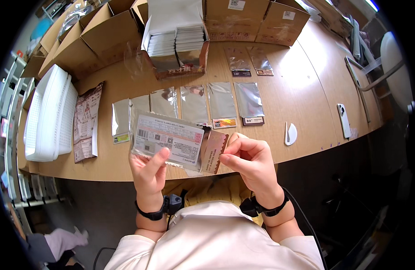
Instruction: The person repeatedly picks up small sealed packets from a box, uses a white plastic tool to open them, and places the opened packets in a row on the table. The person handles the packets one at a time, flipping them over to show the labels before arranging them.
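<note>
A flat clear packet (137,144) with a white printed label is held tilted above the table's front edge. My left hand (146,175) grips its left part, thumb lying across the label and fingers underneath. At the packet's right end sits a brown card strip (215,150) with a scalloped edge. The fingertips of my right hand (254,157) pinch the right edge of this strip. Beyond my hands lies a row of silver packets (221,101), some with coloured strips at their near ends. The held packet partly covers some of them.
An open box (203,56) packed with upright sachets stands at the back, among cardboard boxes (234,22). Stacked white plastic baskets (47,121) and a brown printed sheet (87,123) are at left. A small white tool (291,135) and a white phone (343,120) lie at right.
</note>
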A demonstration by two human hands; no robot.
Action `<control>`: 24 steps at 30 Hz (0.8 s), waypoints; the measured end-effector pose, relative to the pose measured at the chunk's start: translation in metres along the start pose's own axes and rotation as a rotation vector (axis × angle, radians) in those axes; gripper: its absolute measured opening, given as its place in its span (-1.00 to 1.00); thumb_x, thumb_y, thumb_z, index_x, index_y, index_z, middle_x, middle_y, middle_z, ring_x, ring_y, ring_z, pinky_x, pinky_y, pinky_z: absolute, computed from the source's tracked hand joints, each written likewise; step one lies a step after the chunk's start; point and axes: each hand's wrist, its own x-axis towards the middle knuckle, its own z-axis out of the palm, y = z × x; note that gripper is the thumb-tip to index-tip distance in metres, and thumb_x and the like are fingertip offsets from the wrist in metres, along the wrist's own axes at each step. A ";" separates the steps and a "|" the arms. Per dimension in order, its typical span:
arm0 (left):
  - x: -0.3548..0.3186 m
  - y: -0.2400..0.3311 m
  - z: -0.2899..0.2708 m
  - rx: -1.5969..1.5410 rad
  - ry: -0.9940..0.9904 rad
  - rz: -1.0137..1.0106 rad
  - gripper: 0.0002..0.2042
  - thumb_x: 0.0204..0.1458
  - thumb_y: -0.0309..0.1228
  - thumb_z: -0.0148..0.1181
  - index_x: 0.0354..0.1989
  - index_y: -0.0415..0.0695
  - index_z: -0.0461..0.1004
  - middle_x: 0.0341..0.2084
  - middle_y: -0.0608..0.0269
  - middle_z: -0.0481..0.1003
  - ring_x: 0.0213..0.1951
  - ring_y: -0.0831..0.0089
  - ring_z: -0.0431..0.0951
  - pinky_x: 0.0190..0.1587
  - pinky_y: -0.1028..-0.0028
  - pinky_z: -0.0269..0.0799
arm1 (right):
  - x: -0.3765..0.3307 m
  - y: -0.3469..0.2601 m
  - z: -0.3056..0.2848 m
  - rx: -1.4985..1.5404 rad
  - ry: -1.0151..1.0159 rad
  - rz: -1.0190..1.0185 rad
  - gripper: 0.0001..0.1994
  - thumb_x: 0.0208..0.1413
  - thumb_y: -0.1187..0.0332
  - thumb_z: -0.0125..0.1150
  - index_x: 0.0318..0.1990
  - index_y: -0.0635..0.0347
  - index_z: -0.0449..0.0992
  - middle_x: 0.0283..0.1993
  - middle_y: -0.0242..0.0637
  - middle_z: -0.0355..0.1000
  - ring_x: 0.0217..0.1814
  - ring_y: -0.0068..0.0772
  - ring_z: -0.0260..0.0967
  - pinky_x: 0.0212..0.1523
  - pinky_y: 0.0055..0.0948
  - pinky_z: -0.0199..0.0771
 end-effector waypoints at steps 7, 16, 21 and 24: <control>0.011 0.000 0.001 0.090 0.023 -0.035 -0.46 -0.11 -0.57 0.22 0.06 -0.32 0.12 -0.14 0.03 0.39 -0.09 0.41 0.43 -0.08 0.42 0.40 | -0.004 0.004 0.000 -0.196 0.088 -0.178 -0.93 -0.14 0.59 0.25 -0.50 0.30 0.46 -0.52 -0.50 0.20 -0.56 -0.77 0.05 -0.56 -0.73 0.03; 0.017 0.002 0.018 -0.346 -0.158 -0.312 -0.41 0.05 -0.06 -0.23 0.16 -0.27 0.10 0.00 -0.22 0.26 0.04 -0.03 0.32 0.05 0.07 0.26 | -0.008 0.004 -0.002 -1.467 -0.264 -1.324 -0.78 -0.36 0.70 0.29 -0.44 0.35 0.52 -0.57 -0.42 0.05 -0.67 -0.61 0.09 -0.69 -0.62 0.02; 0.021 0.019 0.026 -0.107 -0.140 -0.358 -0.47 -0.11 -0.48 -0.13 0.14 -0.31 0.12 -0.14 -0.22 0.38 -0.12 0.03 0.47 -0.07 0.17 0.42 | -0.015 0.001 -0.006 -1.285 -0.325 -1.215 -0.80 -0.31 0.63 0.30 -0.41 0.27 0.54 -0.53 -0.41 0.21 -0.64 -0.56 0.17 -0.67 -0.58 0.10; 0.025 0.023 0.026 -0.106 -0.232 -0.373 -0.48 -0.12 -0.48 -0.11 0.12 -0.36 0.12 -0.20 -0.23 0.41 -0.18 0.03 0.50 -0.13 0.18 0.46 | -0.027 0.006 -0.003 -0.776 0.044 -0.649 -0.87 -0.10 0.62 0.20 -0.34 0.31 0.49 -0.50 -0.37 0.34 -0.58 -0.61 0.23 -0.62 -0.66 0.18</control>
